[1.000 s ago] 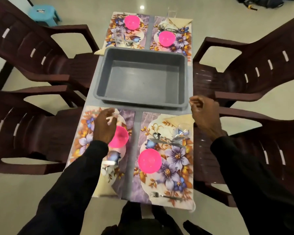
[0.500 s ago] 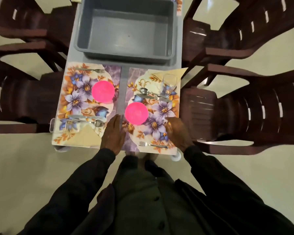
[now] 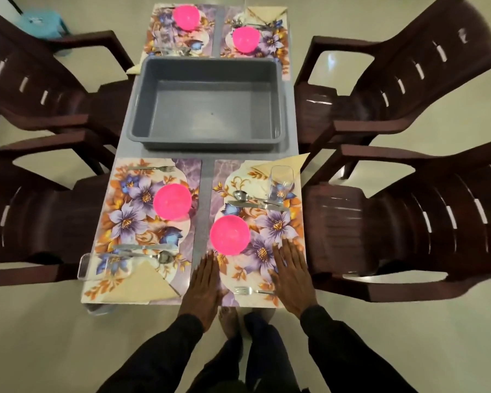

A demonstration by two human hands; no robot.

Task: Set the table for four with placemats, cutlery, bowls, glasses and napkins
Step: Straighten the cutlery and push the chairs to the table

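Both hands are down flat at the near end of the table. The left hand lies palm down on the left edge of the near right placemat, fingers straight and pressed together, tips just short of the near right bowl, a bright pink one. The right hand rests flat on the same mat's right side, fingers straight and slightly spread. It covers the handle of the near fork, whose tines poke out between the two hands. Neither hand grips anything.

Further up that mat a spoon and knife lie crosswise. An upright glass stands just beyond them, with a folded napkin at the far right corner.

Across the gap, the near left placemat carries the near left bowl, a second fork along its far edge, and a second napkin at its near edge. A grey tub sits mid-table, with two more pink bowls on mats beyond it. Dark brown chairs flank both sides.
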